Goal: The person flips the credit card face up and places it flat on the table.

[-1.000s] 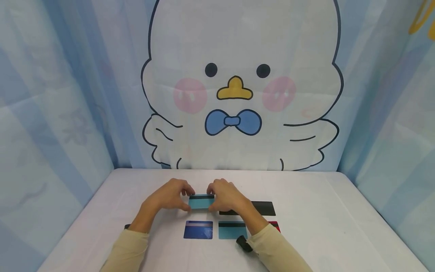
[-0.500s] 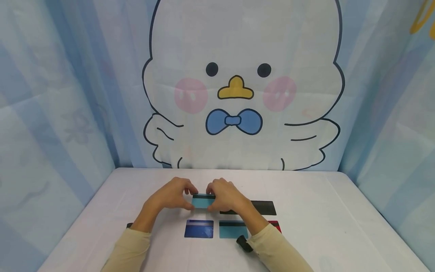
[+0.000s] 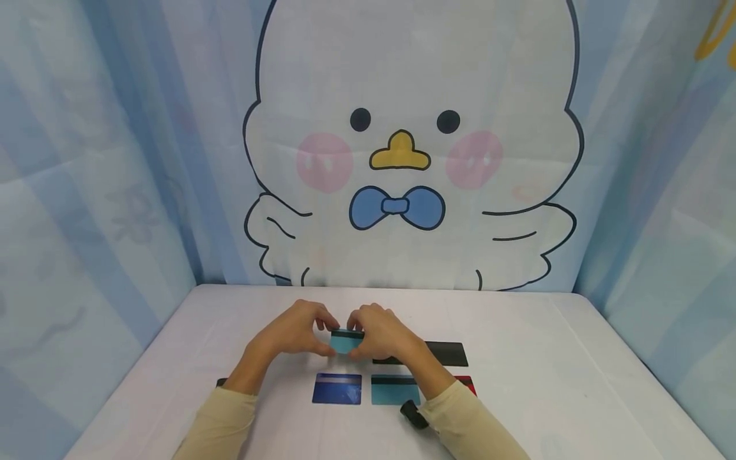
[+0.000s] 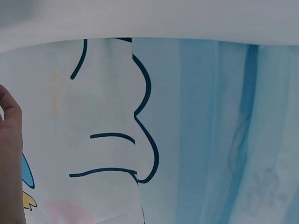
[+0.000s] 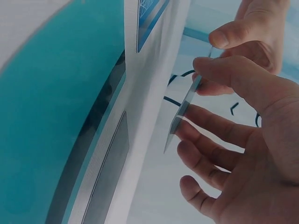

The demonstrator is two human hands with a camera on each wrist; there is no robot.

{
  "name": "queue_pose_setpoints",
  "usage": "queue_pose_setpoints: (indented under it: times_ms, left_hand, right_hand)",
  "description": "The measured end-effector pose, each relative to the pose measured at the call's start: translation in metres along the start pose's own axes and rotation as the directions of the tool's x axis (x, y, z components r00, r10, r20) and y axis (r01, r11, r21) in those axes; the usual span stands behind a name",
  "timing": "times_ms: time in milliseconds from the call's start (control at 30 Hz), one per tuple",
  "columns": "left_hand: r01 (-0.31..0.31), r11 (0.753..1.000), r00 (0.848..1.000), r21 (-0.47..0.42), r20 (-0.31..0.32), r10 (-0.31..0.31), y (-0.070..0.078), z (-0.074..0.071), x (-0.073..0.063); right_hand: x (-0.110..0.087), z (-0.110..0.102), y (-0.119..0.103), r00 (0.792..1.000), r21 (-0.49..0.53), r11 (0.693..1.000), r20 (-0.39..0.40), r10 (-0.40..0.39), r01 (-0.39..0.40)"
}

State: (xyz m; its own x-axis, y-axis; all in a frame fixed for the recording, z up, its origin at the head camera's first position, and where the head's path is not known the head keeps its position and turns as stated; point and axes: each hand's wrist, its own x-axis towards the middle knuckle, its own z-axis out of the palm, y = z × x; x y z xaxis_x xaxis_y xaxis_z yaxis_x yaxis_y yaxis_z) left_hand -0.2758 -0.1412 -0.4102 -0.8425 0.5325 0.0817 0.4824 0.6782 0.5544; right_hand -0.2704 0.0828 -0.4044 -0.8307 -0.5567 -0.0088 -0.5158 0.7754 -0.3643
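Note:
A teal bank card (image 3: pixel 345 344) with a dark stripe along its top is held up between both hands over the white table. My left hand (image 3: pixel 296 329) pinches its left end, thumb below and fingers above. The right end is gripped by my right hand (image 3: pixel 381 332), which hides that part. Seen nearly edge-on in the right wrist view, the card (image 5: pixel 188 99) lies between the right thumb (image 5: pixel 212 67) and fingers, with the left thumb (image 5: pixel 219 39) close beyond. Only a strip of my left hand (image 4: pixel 11 149) shows at the edge of the left wrist view.
On the table (image 3: pixel 546 358), a blue card (image 3: pixel 337 388) and a second teal card (image 3: pixel 393 391) lie nearer me. A red card (image 3: pixel 467 384) is partly behind the right forearm. Dark cards (image 3: pixel 448 353) lie behind the right wrist. A printed curtain (image 3: pixel 402 255) stands at the back.
My left hand has moved slightly right, toward the right hand, and less of the teal card shows between them. The right hand and the cards on the table stay put.

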Motion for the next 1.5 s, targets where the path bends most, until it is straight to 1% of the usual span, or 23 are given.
queue_pose_setpoints:
  times_ms: [333, 633, 833, 1133, 1367, 1400, 1500]
  left_hand:
    - [-0.014, 1.0, 1.0, 0.007, -0.018, 0.014, 0.003, 0.002, 0.001]
    - [-0.031, 0.999, 0.999, 0.025, -0.028, 0.031, 0.003, 0.002, 0.001]
    - [-0.051, 0.999, 0.998, 0.02, -0.04, 0.051, 0.002, 0.001, 0.001]
    - [-0.035, 0.997, 0.999, -0.062, -0.039, 0.032, 0.0, -0.001, -0.002]
    - [-0.032, 0.996, 0.999, -0.084, -0.013, 0.031, -0.005, -0.002, -0.003]
    - [-0.026, 0.995, 1.0, -0.092, -0.01, 0.025, -0.005, -0.002, -0.003]
    - [-0.031, 0.995, 1.0, -0.096, -0.01, 0.03, -0.007, -0.004, -0.003]
  right_hand:
    - [0.0, -0.001, 0.0, 1.0, 0.057, 0.998, -0.005, 0.007, -0.006]
    - [0.001, 0.001, 0.001, 1.0, 0.101, 0.995, -0.026, -0.015, 0.018]
    - [0.0, -0.001, 0.0, 0.999, 0.13, 0.991, -0.029, -0.028, 0.032]
    - [0.002, -0.001, 0.002, 0.999, 0.169, 0.985, -0.019, -0.038, 0.04]
    - [0.002, -0.002, 0.001, 0.999, 0.181, 0.983, -0.015, -0.031, 0.033]
    - [0.002, -0.002, 0.002, 0.999, 0.185, 0.982, -0.016, -0.031, 0.034]
    - [0.002, -0.002, 0.003, 0.999, 0.207, 0.978, -0.018, -0.028, 0.031]
